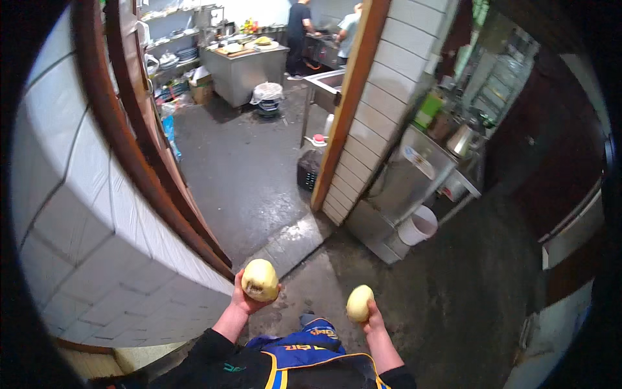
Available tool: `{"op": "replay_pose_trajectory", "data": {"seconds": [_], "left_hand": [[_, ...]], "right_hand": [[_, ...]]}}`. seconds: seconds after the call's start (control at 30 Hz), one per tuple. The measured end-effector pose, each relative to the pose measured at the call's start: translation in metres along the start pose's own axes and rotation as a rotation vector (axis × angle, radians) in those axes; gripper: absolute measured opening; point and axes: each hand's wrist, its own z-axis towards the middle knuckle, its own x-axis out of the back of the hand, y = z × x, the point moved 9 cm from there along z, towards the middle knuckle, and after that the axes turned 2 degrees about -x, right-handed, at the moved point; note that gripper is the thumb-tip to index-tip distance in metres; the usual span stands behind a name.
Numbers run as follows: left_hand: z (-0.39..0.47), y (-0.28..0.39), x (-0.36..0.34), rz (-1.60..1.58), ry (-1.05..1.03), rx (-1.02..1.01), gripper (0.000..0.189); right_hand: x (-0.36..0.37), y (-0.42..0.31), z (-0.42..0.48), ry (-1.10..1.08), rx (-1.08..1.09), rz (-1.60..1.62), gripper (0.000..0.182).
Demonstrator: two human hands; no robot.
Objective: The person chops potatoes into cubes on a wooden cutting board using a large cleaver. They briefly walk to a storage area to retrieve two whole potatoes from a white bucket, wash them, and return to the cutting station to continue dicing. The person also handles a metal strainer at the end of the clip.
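A large pale-yellow peeled vegetable or fruit (261,279), with a dark hollow patch on its near side, rests in my left hand (245,296), whose fingers wrap under and around it. My right hand (373,318) grips a smaller, smooth, pale-yellow oval one (360,303) from its right side. Both are held apart from each other, in front of a blue apron (301,352) with yellow edging. Before me lies a doorway with a stone threshold (291,243).
A wooden door frame (352,97) and tiled walls flank the doorway. Beyond stand a steel counter (245,73), a sink (323,80), a black basket (308,170) and two people (297,39) at the back. To the right are a steel cabinet (408,175) and a white bucket (417,226).
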Motion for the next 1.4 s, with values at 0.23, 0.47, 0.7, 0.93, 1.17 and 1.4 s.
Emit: {"op": "replay_pose_trajectory", "data": {"seconds": [0.23,0.47,0.7,0.93,1.17,1.4], "left_hand": [[0.105,0.133,-0.078,-0.143,-0.022,-0.301,0.071],[0.203,0.297,-0.130,-0.211,-0.052,-0.349,0.072],[0.275,0.453,-0.188,-0.309,-0.004,-0.428,0.079],[0.338,0.661,-0.200,-0.414,-0.042,-0.674,0.081],[0.338,0.834,-0.211,-0.510,0.050,-1.006,0.075],[0.383,1.019,-0.193,-0.689,0.170,-1.141,0.067]], "right_hand": [[-0.275,-0.079,0.203,-0.574,-0.205,-0.014,0.072],[-0.512,-0.116,0.338,-0.958,-0.665,0.545,0.086],[-0.641,-0.145,0.487,-0.949,-0.667,0.550,0.078],[-0.752,-0.176,0.732,-0.450,0.194,-0.425,0.072],[-0.975,-0.186,0.842,-0.570,1.070,-0.985,0.081],[-1.171,-0.144,0.976,-0.708,1.284,-0.915,0.086]]}}
